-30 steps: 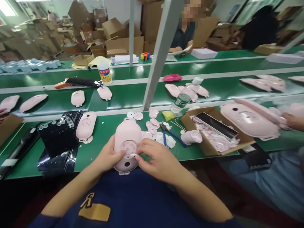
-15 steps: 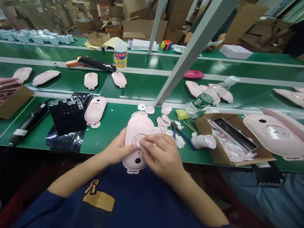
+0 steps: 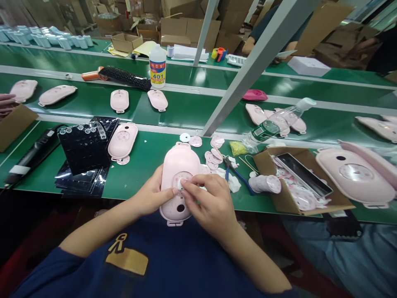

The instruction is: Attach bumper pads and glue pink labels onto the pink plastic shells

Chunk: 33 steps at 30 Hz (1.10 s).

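A pale pink oval plastic shell [image 3: 178,159] is held upright over the bench edge, with a round recess and a black spot below it. My left hand [image 3: 154,191] grips its left side, the thumb lying across the front by the recess. In the recess, my right hand [image 3: 211,200] pinches a small white piece [image 3: 180,185] with thumb and forefinger, pressed against the printed disc there. The piece is mostly covered by my fingers. Behind the shell lie several round printed discs [image 3: 214,157].
Blue-handled pliers [image 3: 237,176] and a stack of discs [image 3: 265,184] lie right, beside a cardboard box [image 3: 305,207]. Left are black sheets [image 3: 83,151] and a black corded tool [image 3: 29,157]. A slanted metal post [image 3: 242,87] rises behind; a plastic bottle [image 3: 268,126] leans nearby.
My view has shifted slightly. Both hands stay on the shell at the recess, and the shell has tilted a little more upright. The white piece is still between my right fingers.
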Each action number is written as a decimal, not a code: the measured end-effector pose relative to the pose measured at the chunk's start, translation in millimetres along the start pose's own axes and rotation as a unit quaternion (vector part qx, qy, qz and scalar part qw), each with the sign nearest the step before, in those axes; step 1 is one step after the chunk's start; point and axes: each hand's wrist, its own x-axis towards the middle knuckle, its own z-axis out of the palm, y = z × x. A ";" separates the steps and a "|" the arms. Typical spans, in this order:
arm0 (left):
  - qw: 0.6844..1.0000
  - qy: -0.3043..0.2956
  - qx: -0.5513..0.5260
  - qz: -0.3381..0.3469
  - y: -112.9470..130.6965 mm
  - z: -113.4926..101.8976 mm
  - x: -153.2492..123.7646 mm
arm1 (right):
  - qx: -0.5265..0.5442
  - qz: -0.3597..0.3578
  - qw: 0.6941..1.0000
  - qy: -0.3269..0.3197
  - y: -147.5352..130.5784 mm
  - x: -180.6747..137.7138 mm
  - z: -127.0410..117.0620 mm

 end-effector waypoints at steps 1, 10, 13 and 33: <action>1.000 -0.001 -0.004 -0.002 -0.1 -0.3 -0.3 | 0.011 0.002 1.000 0.003 0.6 -0.9 0.8; 0.995 0.009 -0.097 0.025 -6.0 -3.9 -6.2 | 0.313 0.207 0.927 -0.017 10.3 -13.4 16.4; 0.996 0.011 -0.082 0.037 -6.8 -4.7 -8.2 | 0.462 0.269 0.842 -0.080 5.1 -12.8 24.0; 0.988 0.042 -0.143 0.046 -12.8 -4.8 -2.5 | 0.450 0.259 0.853 -0.044 -2.5 -19.0 33.7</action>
